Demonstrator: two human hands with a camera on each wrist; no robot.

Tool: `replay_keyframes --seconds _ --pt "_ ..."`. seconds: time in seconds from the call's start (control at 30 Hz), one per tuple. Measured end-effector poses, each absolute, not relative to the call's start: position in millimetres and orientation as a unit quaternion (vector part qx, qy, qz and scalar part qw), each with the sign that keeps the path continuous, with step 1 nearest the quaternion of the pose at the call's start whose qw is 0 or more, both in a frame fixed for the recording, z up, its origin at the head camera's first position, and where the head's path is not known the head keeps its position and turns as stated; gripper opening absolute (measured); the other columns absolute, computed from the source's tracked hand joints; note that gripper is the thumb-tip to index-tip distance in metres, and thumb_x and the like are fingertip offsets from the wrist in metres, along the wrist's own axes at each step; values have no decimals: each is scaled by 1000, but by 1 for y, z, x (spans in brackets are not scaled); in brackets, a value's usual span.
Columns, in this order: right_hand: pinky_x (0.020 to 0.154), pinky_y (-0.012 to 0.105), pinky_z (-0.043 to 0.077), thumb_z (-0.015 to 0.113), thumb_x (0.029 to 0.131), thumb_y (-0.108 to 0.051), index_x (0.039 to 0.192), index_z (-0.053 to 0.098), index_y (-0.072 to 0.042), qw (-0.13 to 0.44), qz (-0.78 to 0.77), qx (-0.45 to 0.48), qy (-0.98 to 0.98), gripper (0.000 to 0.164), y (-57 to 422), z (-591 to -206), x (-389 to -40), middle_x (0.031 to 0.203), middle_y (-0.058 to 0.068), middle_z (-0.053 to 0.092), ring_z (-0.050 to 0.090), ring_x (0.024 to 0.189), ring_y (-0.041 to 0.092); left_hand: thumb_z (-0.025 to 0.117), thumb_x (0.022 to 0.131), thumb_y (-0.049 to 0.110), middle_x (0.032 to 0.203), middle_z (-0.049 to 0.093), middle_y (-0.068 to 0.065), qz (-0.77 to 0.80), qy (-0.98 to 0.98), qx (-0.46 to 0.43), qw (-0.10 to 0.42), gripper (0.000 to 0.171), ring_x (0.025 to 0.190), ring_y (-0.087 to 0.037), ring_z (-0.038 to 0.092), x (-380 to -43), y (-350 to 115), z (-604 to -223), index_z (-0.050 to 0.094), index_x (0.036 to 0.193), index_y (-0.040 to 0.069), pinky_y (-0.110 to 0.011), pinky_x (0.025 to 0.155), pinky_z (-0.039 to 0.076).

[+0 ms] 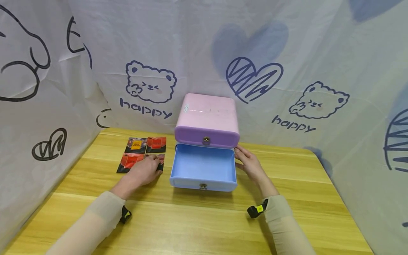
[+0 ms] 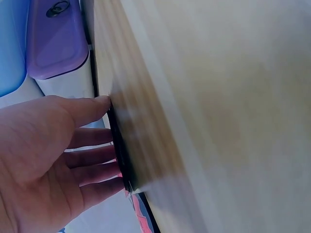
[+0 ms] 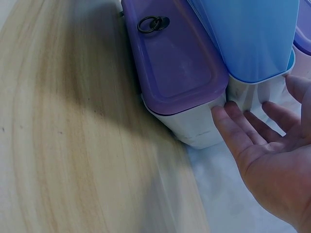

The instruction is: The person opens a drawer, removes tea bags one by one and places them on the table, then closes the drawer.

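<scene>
A small drawer cabinet with a pink top (image 1: 208, 109) stands at the back of the table. Its middle blue drawer (image 1: 204, 163) is pulled out and looks empty; the purple drawers (image 3: 177, 58) above and below it are closed. On the left lie several flat black-and-red packets (image 1: 130, 161) in two rows. My left hand (image 1: 145, 170) rests over the near right packet (image 2: 121, 145), thumb and fingertips touching its edge area with fingers fairly straight. Beside the cabinet's right side is my right hand (image 1: 251, 164), its extended fingers against the white side wall (image 3: 194, 124).
The wooden table (image 1: 197, 223) runs up to a white cloth backdrop (image 1: 204, 46) with drawn bears and hearts. One packet in the back row has a yellow label (image 1: 136, 145). Small ring pulls (image 1: 203, 186) hang on the drawer fronts.
</scene>
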State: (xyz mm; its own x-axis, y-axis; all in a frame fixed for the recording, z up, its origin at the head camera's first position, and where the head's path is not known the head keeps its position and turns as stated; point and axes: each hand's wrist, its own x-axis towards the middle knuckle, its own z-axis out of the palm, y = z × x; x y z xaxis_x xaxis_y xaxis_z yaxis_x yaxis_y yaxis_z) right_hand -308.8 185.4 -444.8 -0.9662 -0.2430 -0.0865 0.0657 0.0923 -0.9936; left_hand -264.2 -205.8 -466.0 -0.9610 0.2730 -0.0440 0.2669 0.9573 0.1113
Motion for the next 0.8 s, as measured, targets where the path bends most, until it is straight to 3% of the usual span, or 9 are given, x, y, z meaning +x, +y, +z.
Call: replay_keyframes --seconds 0.63,0.8 --pt "116 52 41 46 112 -30 162 33 -3 112 -674 -62 727 58 185 -445 -310 166 19 31 38 147 40 71 99 29 142 55 -29 69 988 136 7 52 128 -44 57 -265 -212 -465 62 133 -8 -59 103 50" --pt "116 52 41 46 112 -31 162 33 -4 113 -670 -63 731 59 186 -446 -311 167 18 31 39 147 40 72 98 27 137 59 -22 101 984 143 -39 43 116 -38 64 -259 -213 -463 67 129 -3 -54 95 56"
